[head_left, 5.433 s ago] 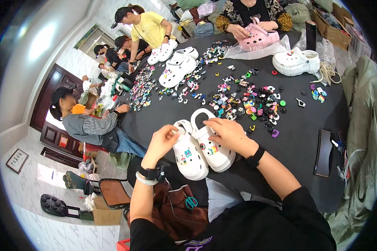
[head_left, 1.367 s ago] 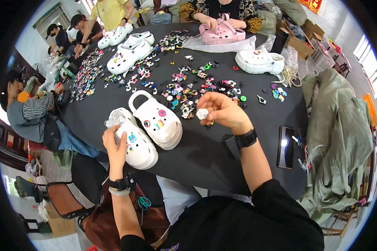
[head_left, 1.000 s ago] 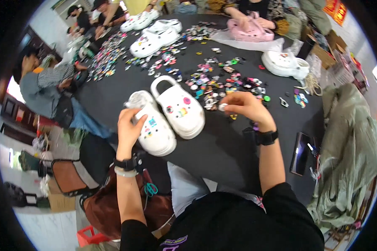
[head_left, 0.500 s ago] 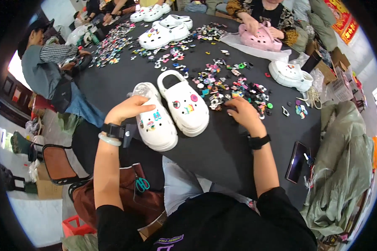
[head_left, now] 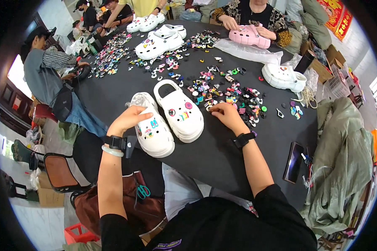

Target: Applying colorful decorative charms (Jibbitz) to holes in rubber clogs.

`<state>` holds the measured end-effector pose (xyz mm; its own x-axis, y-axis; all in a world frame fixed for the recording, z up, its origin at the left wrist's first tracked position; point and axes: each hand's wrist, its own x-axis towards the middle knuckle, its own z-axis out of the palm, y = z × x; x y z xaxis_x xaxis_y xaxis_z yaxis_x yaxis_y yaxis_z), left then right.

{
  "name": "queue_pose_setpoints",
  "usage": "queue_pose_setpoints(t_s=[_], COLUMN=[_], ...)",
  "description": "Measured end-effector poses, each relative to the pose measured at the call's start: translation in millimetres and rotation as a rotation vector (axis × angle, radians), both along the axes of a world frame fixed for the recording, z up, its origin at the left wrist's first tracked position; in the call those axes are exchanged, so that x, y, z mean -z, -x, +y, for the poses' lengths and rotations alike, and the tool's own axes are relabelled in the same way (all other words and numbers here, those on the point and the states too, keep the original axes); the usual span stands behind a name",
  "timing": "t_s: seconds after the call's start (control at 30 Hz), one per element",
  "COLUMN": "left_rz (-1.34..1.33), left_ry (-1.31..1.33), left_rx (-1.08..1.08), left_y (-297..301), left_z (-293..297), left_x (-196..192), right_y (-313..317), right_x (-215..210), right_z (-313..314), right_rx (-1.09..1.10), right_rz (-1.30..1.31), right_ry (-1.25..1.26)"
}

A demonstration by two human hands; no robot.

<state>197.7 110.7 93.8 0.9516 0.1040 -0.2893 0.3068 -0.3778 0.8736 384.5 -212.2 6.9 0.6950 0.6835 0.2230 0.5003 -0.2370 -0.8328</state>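
Both forearms reach up from the lower edge, bare below black sleeves. The left hand (head_left: 130,118) is bent at the wrist, fingers curled downward. The right hand (head_left: 226,115) stretches further out — palm down, fingertips pinched low together.

Other stuff on the black table (head_left: 222,150)
A pink shoe (head_left: 249,37), a phone (head_left: 294,156) and 1 white shoe (head_left: 283,77) sit far apart.

Two white clogs (head_left: 171,121) by the hands, one phone (head_left: 294,162), perhaps hundreds of charms (head_left: 234,94)
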Motion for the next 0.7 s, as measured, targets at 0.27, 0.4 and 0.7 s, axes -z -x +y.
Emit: queue_pose_setpoints(t_s=[0.27,0.4,0.7], left_rz=[0.048,0.046,-0.038], left_ry=[0.057,0.042,-0.024], left_rx=[-0.060,-0.068,-0.093], left_y=[10.1,16.1,21.6], left_z=[-22.9,-41.4,-45.1], left_x=[-1.2,-6.2,1.1], right_y=[-10.7,-8.8,23.1], right_x=[-15.2,-23.1,-67.5], right_z=[-18.6,-19.8,-16.9], right_rx=[0.125,0.014,-0.585], right_rz=[0.113,0.360,1.176], right_ry=[0.050,-0.089,-0.954])
